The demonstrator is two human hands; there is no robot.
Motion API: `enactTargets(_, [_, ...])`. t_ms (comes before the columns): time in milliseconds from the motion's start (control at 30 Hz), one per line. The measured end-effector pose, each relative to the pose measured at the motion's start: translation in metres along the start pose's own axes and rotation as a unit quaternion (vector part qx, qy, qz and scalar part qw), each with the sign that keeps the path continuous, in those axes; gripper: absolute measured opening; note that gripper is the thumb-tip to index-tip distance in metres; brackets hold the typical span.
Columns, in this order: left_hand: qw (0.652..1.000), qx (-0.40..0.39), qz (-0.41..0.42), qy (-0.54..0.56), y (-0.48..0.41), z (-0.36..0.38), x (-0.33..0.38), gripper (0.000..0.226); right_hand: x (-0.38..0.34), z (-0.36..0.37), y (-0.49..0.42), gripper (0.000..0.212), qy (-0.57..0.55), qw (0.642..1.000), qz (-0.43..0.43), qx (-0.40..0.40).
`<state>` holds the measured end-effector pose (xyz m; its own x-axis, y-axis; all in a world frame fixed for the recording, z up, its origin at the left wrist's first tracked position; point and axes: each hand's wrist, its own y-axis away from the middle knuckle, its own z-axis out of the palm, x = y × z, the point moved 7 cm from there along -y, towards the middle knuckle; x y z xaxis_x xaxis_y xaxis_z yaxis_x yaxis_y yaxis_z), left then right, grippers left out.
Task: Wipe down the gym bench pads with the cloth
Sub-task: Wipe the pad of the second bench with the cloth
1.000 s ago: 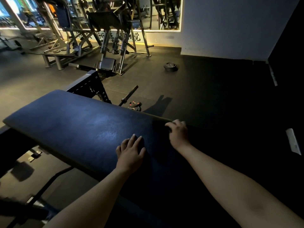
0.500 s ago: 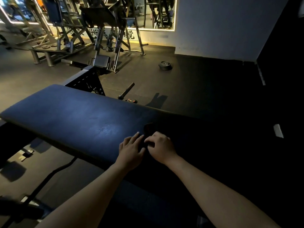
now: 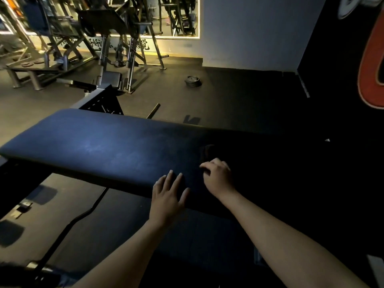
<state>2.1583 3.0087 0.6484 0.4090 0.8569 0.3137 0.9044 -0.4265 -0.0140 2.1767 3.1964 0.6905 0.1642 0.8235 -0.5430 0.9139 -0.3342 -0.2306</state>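
The long dark blue bench pad runs across the view from left to right, and its right part lies in deep shadow. My left hand rests flat on the pad's near edge with the fingers spread and nothing in it. My right hand sits just to its right on the pad, fingers curled down onto a dark cloth. The cloth shows only as a faint dark lump beyond the knuckles; its outline is lost in the shadow.
A stack of weight plates lies on the floor beyond the bench. A bar end pokes out behind the pad. Weight machines stand at the back left before a mirror. A black wall closes the right side.
My right hand slid from the pad's far edge back toward the near side, ending beside my left hand. The left hand stayed flat in about the same place.
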Motion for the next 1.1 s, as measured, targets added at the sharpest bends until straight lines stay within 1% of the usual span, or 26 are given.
enactTargets(133, [0.999, -0.021, 0.048, -0.002, 0.0, -0.007, -0.009, 0.092, -0.043, 0.015, 0.046, 0.025, -0.013, 0.998, -0.062, 0.001])
enactTargets(233, [0.996, -0.042, 0.073, 0.006, -0.002, -0.007, -0.012, 0.095, -0.044, 0.009, 0.059, 0.028, 0.023, 0.996, -0.081, 0.001])
enactTargets(267, [0.996, -0.046, 0.081, 0.004, -0.001, -0.007, -0.013, 0.093, -0.037, 0.004, 0.061, 0.029, 0.038, 0.997, -0.067, 0.015])
enactTargets(333, [0.994, -0.05, 0.096, -0.015, 0.002, -0.006, -0.015, 0.081, -0.014, -0.01, 0.065, 0.031, 0.06, 0.997, -0.008, 0.054])
enactTargets(433, [0.992, -0.044, 0.111, -0.035, 0.006, -0.002, -0.021, 0.075, 0.006, -0.025, 0.081, 0.032, 0.077, 0.989, 0.079, 0.097])
enactTargets(500, [0.99, -0.047, 0.124, -0.04, 0.004, 0.002, -0.024, 0.071, 0.002, -0.022, 0.086, 0.033, 0.064, 0.986, 0.106, 0.107])
enactTargets(533, [0.989, -0.055, 0.133, -0.045, 0.004, 0.002, -0.025, 0.07, -0.008, -0.016, 0.086, 0.035, 0.052, 0.987, 0.107, 0.107])
enactTargets(600, [0.986, -0.073, 0.14, -0.047, 0.002, 0.002, -0.026, 0.07, -0.034, 0.003, 0.084, 0.041, 0.033, 0.993, 0.083, 0.076])
enactTargets(700, [0.988, -0.085, 0.125, -0.022, 0.002, -0.002, -0.025, 0.075, -0.074, 0.037, 0.085, 0.051, 0.042, 0.999, -0.004, -0.003])
enactTargets(800, [0.988, -0.087, 0.126, -0.026, 0.006, -0.004, -0.022, 0.08, -0.079, 0.042, 0.09, 0.057, 0.07, 0.996, -0.041, -0.023])
enactTargets(867, [0.988, -0.091, 0.122, -0.028, 0.007, -0.004, -0.023, 0.083, -0.067, 0.032, 0.097, 0.054, 0.098, 0.995, -0.032, -0.004])
enactTargets(1000, [0.989, -0.092, 0.111, -0.015, 0.009, -0.006, -0.019, 0.083, -0.022, 0.003, 0.122, 0.051, 0.113, 0.987, 0.051, 0.106])
enactTargets(1100, [0.99, -0.094, 0.102, -0.01, 0.011, -0.008, -0.015, 0.085, -0.013, -0.003, 0.128, 0.049, 0.09, 0.981, 0.109, 0.13])
